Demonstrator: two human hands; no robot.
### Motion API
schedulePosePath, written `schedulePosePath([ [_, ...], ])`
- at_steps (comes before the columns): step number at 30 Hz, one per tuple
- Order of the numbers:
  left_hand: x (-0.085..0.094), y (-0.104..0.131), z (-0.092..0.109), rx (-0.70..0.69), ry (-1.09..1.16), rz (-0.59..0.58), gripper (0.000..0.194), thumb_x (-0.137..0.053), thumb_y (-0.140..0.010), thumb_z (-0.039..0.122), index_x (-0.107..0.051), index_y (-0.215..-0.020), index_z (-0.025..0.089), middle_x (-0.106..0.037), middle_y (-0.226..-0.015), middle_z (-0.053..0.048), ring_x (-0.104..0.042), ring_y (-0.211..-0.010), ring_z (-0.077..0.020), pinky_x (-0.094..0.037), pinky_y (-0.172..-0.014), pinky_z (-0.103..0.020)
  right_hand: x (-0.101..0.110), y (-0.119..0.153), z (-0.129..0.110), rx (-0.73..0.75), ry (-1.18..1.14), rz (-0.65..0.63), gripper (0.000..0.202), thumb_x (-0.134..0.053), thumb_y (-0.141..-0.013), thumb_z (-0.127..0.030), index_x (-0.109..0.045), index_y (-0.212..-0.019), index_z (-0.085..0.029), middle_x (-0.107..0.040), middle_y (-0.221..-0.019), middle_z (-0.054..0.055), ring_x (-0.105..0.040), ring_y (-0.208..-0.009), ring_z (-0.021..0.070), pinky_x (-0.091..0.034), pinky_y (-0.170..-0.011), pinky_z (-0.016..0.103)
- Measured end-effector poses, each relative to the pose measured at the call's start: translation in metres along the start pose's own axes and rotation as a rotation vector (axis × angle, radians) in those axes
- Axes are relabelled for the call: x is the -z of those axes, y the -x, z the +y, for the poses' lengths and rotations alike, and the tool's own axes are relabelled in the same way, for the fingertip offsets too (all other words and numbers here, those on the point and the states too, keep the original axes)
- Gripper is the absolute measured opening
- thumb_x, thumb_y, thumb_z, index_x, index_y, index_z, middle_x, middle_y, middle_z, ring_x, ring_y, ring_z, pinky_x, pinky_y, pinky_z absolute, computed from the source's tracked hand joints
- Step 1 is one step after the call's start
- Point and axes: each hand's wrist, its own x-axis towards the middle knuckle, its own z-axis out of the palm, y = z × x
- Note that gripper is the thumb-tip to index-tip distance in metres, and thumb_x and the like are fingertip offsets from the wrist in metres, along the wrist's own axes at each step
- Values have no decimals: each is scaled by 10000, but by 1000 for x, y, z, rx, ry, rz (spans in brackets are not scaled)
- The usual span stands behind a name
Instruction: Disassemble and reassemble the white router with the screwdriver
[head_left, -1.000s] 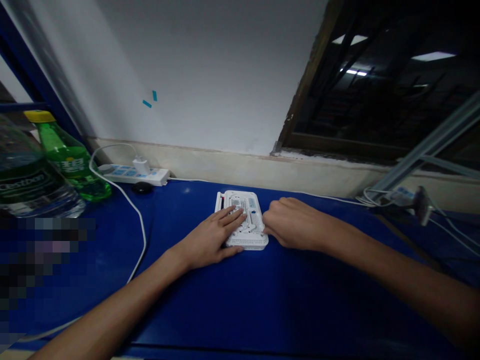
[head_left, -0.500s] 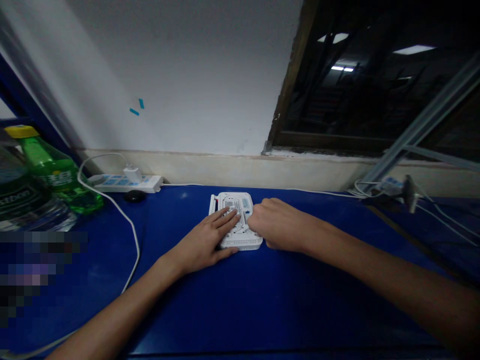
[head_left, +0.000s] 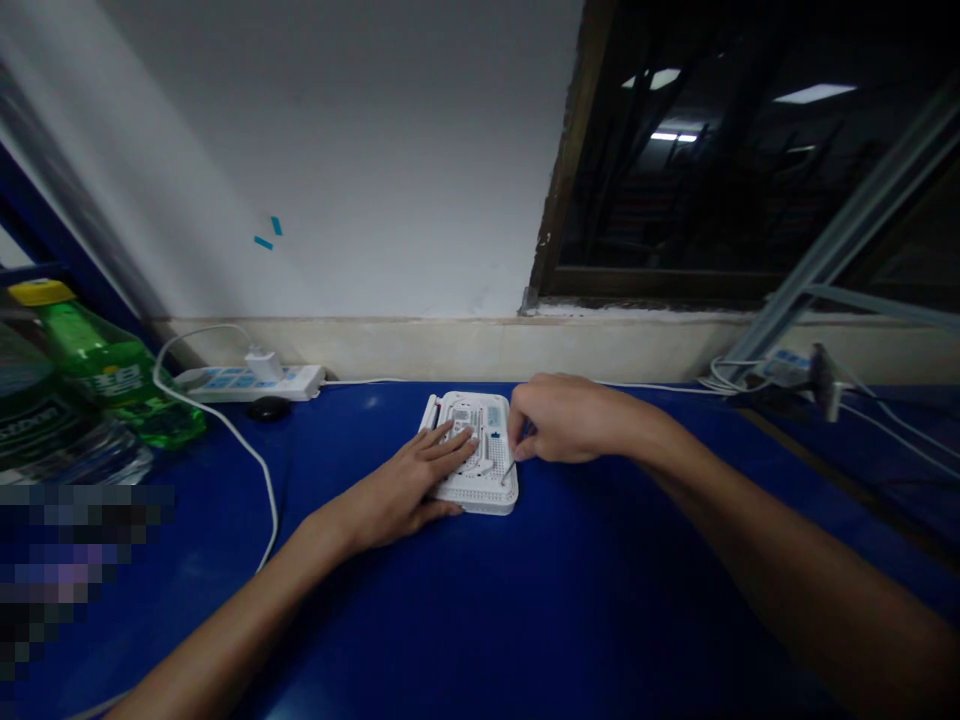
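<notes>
Blue and glossy, a desk [head_left: 450,620] runs up to a pale wall [head_left: 390,150], with a dark window [head_left: 720,180] above it to the right. On the desk, at the left, stand a green bottle [head_left: 127,385] with a yellow cap and a larger clear bottle [head_left: 52,420]; next to them a white power strip [head_left: 304,382] holds a plug [head_left: 264,366] with a white cable. Near the middle, toward the wall, a flat white device [head_left: 489,462] lies between a person's two bare hands, its long axis pointing roughly away from the person. The left hand [head_left: 405,490] rests on its left part, fingers flat and slightly spread, thumb along the near edge. The right hand [head_left: 559,420] is curled just beyond the right edge, its fingers pinching a thin rod [head_left: 510,471]. From those fingers the rod slants down, leftward and toward the person, to the device's near right corner, which the right hand is closer to. Whether its tip sits in a hole is too small to tell.
</notes>
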Motion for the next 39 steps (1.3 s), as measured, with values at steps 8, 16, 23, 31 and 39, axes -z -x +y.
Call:
schedulePosePath([
  [8,62,-5,-34,162,-181,-119,578,-424,-877,43,-623,-1308,372,-469,-1512,7,-489,-1356,-249,-408,-1107,-465,6,19,71,86,-323,187,218,-624,-871,-256,-792,-998,-199,-787,-921,41,-706,-814,180,-496,-727,260],
  [16,58,-66,0,344,-156,-189,1003,-617,-672,847,-440,-1481,281,-576,-1382,-159,-632,-1130,-392,-531,-901,-491,16,11,65,66,-212,48,216,-638,-808,-135,-806,-931,-191,-792,-890,43,-718,-797,181,-507,-700,244],
  [23,35,-69,-1,340,-163,-223,1274,-902,-375,636,-406,-1496,286,-508,-1429,-193,-478,-1258,-534,-489,-898,-644,-4,-4,41,75,-119,103,209,-626,-777,-113,-792,-849,-218,-759,-810,39,-682,-728,177,-468,-646,260],
  [31,45,-70,-5,308,-170,-263,1292,-936,-398,530,-336,-1527,344,-490,-1454,-144,-472,-1284,-491,-486,-947,-616,-10,-2,30,37,-84,153,216,-617,-779,-135,-774,-845,-267,-739,-802,16,-664,-746,186,-462,-681,292],
  [39,48,-71,-7,309,-145,-287,1279,-963,-413,459,-350,-1527,323,-480,-1458,-145,-472,-1292,-472,-487,-972,-595,-15,-2,26,11,-74,118,191,-612,-789,-137,-757,-837,-252,-719,-814,33,-659,-778,204,-451,-676,296],
])
